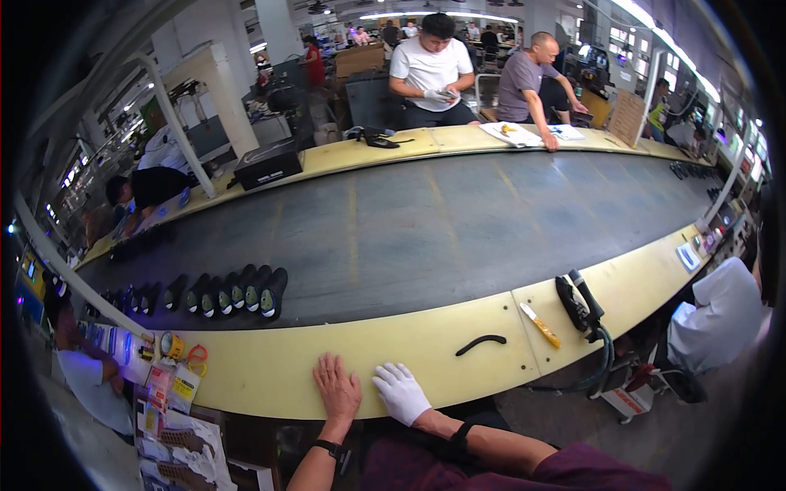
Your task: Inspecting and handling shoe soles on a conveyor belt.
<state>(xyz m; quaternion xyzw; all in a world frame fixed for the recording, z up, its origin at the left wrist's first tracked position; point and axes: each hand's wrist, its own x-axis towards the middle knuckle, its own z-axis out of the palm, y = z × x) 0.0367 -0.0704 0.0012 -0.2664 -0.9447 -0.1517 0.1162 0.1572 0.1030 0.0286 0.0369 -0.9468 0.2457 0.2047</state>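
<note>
The person's bare left hand (337, 389) lies flat on the yellow ledge (270, 360), fingers slightly spread, holding nothing; the white-gloved right hand (401, 394) rests just beside it, fingers extended closer together, likewise free. Rightward on the ledge lie a curved black strip (483, 339), then a yellow-handled knife (541, 326). Beyond, black shoe-shaped pieces (252, 290) line the near left of the broad grey surface (409, 221)

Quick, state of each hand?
Left hand: open, palm down on the yellow ledge, holding nothing.
Right hand: open, gloved, on the yellow ledge, holding nothing.
</note>
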